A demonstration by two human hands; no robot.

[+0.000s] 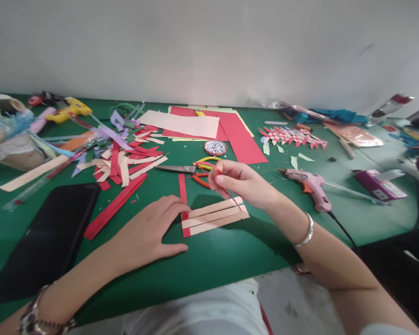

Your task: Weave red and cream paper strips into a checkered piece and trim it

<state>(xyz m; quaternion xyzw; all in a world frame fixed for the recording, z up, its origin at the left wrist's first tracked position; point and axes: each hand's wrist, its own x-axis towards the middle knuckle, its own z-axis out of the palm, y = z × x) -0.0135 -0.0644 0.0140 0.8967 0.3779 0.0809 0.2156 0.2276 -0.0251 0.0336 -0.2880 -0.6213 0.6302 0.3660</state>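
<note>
Our left hand (150,232) lies flat and spread on the green table (230,256), fingertips pressing the left end of the woven piece (209,215), where 1 vertical red strip (183,200) crosses 3 cream strips (216,216). It grips nothing; it only pins. Our right hand (244,184) is pinched narrow, thumb and forefinger closed on a thin red sliver (230,195) that slants down over the right part of the cream strips. Whether the sliver's tip touches them we cannot tell.

Handling, as we judge it: the strips are cut paper, very light, limp along their length, prone to creasing and to sliding on the smooth table. The crossing looks loose, so the piece likely shifts unless held at that junction. Best hold for a single strip is near its end, by a light pinch; the assembly is best pinned flat, not lifted.

Appearance: 3 cream strips run roughly parallel, fanning slightly toward the right, just touching each other. The red strip stands across their left ends and reaches above them.

Surroundings: scissors (181,169) lie just behind the piece, a round patterned disc (215,147) beyond them. A heap of red and cream offcuts (125,163) sits to the left, a black tablet (49,237) near the left forearm, a pink glue gun (310,184) to the right, a finished red-and-white weave (293,137) farther back.
</note>
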